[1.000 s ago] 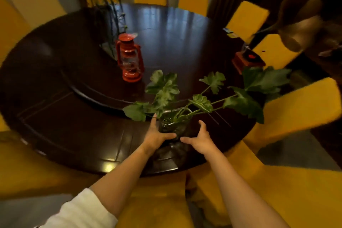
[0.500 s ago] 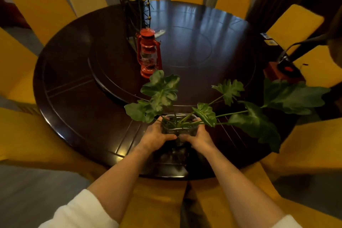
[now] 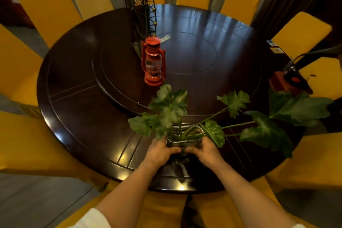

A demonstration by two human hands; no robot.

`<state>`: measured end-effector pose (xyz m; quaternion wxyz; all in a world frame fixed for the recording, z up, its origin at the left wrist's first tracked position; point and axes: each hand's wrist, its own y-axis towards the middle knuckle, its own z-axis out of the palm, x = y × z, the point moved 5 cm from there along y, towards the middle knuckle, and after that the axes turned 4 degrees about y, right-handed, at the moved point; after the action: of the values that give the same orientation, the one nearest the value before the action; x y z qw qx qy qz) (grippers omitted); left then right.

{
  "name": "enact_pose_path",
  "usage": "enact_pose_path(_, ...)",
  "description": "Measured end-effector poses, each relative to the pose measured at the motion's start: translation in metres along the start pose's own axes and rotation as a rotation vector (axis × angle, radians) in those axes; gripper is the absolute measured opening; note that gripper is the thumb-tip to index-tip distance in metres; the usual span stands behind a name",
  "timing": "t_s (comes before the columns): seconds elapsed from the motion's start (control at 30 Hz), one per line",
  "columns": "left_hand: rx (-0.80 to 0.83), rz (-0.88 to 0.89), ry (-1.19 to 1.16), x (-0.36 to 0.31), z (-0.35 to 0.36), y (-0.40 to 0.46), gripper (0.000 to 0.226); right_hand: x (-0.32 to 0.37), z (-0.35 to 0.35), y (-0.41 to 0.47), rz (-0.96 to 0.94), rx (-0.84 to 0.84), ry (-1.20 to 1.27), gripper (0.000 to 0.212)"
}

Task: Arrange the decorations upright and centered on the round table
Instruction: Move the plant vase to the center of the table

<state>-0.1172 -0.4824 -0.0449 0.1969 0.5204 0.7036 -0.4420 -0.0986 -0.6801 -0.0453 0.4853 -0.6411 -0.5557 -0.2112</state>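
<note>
A glass vase (image 3: 182, 138) with long-stemmed green leaves (image 3: 266, 131) stands near the front edge of the dark round table (image 3: 77, 116). My left hand (image 3: 160, 151) grips its left side and my right hand (image 3: 206, 151) its right side. The leaves lean out to the right. A red lantern (image 3: 153, 61) stands upright on the inner turntable (image 3: 231, 79), left of centre. Behind it rises a black wire Ferris wheel model (image 3: 140, 5). A red gramophone (image 3: 290, 81) sits at the table's right edge.
Yellow-covered chairs (image 3: 50, 9) ring the table on all sides. Small cards (image 3: 273, 46) lie at the right rim. Curtains hang behind the far chairs.
Both hands went from open beside the vase to closed around it. The view rose and tilted, showing more of the table and the Ferris wheel.
</note>
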Motion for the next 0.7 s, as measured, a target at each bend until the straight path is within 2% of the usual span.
enact_pose_path(0.1, 0.038, -0.094, -0.058, 0.006, 0.003, -0.005, 0.032, 0.000, 0.001, -0.001, 0.009, 0.028, 0.017, 0.036)
enact_pose_path(0.2, 0.032, -0.057, -0.063, 0.001, 0.001, -0.006, 0.032, -0.003, 0.001, -0.001, 0.060, 0.043, 0.034, 0.033)
enact_pose_path(0.27, 0.016, -0.057, -0.100, -0.005, -0.001, -0.004, 0.049, -0.002, -0.002, 0.001, 0.051, 0.035, 0.068, 0.029)
enact_pose_path(0.37, 0.026, -0.052, -0.179, -0.019, -0.006, 0.003, 0.057, 0.016, -0.013, 0.007, 0.020, 0.066, 0.084, 0.035)
enact_pose_path(0.47, -0.015, -0.017, -0.199, -0.045, -0.027, 0.017, 0.096, 0.040, -0.038, 0.026, -0.016, 0.069, 0.085, 0.038)
enact_pose_path(0.53, -0.017, 0.036, -0.212, -0.074, -0.047, 0.033, 0.110, 0.061, -0.060, 0.043, -0.026, 0.054, 0.091, 0.040)
enact_pose_path(0.6, -0.023, 0.101, -0.200, -0.108, -0.066, 0.051, 0.097, 0.089, -0.083, 0.066, -0.088, 0.059, 0.086, 0.057)
enact_pose_path(0.7, -0.069, 0.191, -0.228, -0.154, -0.091, 0.086, 0.074, 0.128, -0.114, 0.106, -0.169, 0.036, 0.023, 0.105)
